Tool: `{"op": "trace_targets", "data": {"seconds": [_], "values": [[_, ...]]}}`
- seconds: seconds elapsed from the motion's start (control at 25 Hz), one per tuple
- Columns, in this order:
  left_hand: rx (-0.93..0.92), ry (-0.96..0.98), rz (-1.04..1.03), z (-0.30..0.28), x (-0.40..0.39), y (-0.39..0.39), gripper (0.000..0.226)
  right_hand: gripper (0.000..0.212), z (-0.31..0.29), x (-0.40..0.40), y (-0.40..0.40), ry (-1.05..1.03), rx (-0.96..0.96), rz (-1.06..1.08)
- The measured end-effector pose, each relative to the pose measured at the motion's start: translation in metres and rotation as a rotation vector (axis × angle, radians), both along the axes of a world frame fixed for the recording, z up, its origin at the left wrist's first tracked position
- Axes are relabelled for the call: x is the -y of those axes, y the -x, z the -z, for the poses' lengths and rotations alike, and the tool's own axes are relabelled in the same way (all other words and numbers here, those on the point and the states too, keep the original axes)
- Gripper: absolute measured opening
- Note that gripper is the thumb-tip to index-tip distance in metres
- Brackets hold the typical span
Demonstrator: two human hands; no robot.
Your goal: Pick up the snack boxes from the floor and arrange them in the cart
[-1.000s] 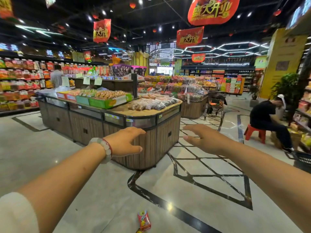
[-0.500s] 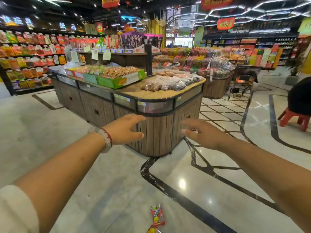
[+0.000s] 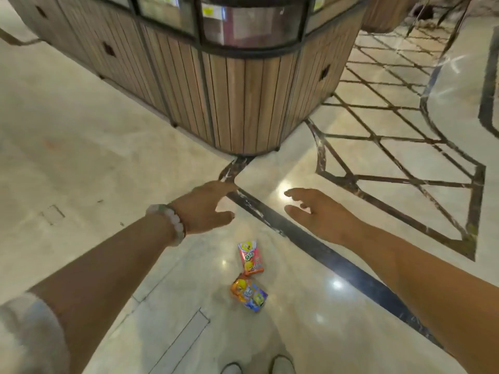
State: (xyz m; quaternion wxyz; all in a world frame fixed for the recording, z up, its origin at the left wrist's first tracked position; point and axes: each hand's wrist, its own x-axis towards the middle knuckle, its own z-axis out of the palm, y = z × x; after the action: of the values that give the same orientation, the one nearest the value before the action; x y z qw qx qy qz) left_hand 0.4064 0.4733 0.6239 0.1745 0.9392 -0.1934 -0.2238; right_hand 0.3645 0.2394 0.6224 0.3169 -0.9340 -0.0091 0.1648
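Glossy cream shop floor [image 3: 81, 147] carries two snack boxes: a red box [image 3: 250, 257] and, just nearer the shoes [image 3: 258, 366], an orange-and-blue box [image 3: 249, 295] (labels blurred). Above them, left hand [image 3: 205, 209] and right hand [image 3: 318, 214] reach forward, each grip spread, holding nothing. Beyond stands a wooden display stand [image 3: 243, 90].

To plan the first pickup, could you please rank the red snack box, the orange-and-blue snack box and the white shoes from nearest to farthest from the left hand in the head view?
From the left hand:
1. Red snack box, on the floor just below it.
2. Orange-and-blue snack box, beyond the red one, toward the feet.
3. White shoes, at the bottom edge.
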Motion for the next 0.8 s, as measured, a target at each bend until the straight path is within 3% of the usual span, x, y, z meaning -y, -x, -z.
{"op": "trace_targets", "data": {"seconds": [0.24, 0.44, 0.6, 0.8], "values": [[-0.197, 0.015, -0.079, 0.3, 0.0, -0.011, 0.083, 0.042, 0.285, -0.003, -0.047, 0.054, -0.1, -0.059], [-0.262, -0.037, -0.105, 0.51, -0.004, -0.03, 0.081, 0.042, 0.491, -0.001, -0.076, 0.097, -0.153, -0.102], [-0.212, -0.059, -0.079, 0.598, -0.004, -0.048, 0.085, 0.045, 0.584, -0.005, -0.105, 0.136, -0.141, -0.098], [-0.31, -0.068, -0.094, 0.639, 0.005, -0.021, 0.083, 0.054, 0.645, -0.018, -0.105, 0.154, -0.224, -0.005]]}}
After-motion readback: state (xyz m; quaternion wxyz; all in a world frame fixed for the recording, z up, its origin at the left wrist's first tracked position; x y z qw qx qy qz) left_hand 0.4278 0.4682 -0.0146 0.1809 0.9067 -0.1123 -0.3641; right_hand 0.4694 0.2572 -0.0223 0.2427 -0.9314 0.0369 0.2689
